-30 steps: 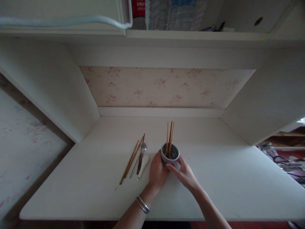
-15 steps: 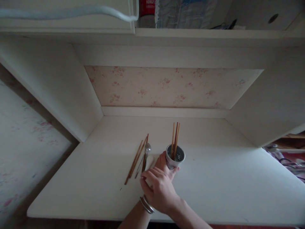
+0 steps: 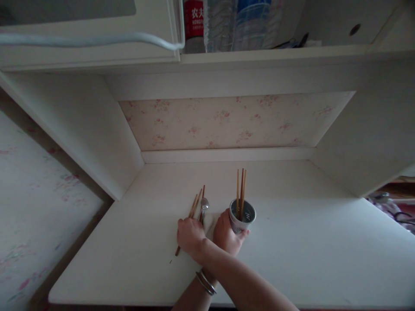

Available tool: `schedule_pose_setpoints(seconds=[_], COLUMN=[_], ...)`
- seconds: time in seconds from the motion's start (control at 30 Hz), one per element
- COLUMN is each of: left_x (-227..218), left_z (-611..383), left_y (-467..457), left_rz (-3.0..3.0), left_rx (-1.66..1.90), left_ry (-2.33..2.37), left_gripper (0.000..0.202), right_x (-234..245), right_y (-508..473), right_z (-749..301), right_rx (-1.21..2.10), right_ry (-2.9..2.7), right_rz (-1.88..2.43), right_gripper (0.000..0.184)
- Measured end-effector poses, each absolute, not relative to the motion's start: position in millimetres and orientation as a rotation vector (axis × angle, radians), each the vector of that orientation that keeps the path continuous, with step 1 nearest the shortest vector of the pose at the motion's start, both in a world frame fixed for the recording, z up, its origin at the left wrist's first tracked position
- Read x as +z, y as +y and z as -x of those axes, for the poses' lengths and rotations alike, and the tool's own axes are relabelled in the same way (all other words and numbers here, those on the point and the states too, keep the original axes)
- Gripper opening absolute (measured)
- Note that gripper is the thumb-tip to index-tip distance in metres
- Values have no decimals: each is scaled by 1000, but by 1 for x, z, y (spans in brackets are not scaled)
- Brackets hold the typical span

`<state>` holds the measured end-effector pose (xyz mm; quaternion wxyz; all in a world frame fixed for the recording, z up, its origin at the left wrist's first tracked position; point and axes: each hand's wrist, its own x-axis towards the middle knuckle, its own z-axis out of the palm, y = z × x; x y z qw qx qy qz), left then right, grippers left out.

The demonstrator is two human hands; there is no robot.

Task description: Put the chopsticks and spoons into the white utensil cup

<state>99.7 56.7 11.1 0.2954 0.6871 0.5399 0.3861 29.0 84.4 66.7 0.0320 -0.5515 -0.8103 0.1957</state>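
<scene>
My left hand (image 3: 228,235), a bangled wrist behind it, is wrapped round a grey metal utensil cup (image 3: 240,224) with holes in its base. Several chopsticks (image 3: 241,190) stand upright in the cup. Crossing over my left forearm, my right hand (image 3: 191,235) is closed over loose chopsticks (image 3: 194,206) lying on the white desk (image 3: 292,259); its fingertips are hidden beneath it. Just right of that hand lie a metal spoon (image 3: 204,203) and a pale, spoon-shaped piece (image 3: 209,221), partly covered.
A shelf (image 3: 275,54) overhangs the back of the desk, holding plastic-wrapped bottles (image 3: 223,23). Side panels (image 3: 87,129) stand left and right. A small dark sliver (image 3: 170,261) lies near the chopsticks. A pale cable (image 3: 97,40) runs across the cabinet door at upper left.
My right hand has moved left, from above my left wrist onto the loose chopsticks. My left hand still holds the cup. The camera view has tilted up slightly.
</scene>
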Motion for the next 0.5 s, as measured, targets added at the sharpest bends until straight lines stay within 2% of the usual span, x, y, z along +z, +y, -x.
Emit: schedule_pose_setpoints(seconds=[0.5], left_x=[11], left_z=[-100], left_y=[57], left_rz=[-1878], left_rx=[1027], left_ry=[1450], left_gripper=[67], right_x=[56], right_y=[83], right_z=[-29], right_rx=[602], right_ry=[-2277], right_rz=[1826], right_gripper=[18])
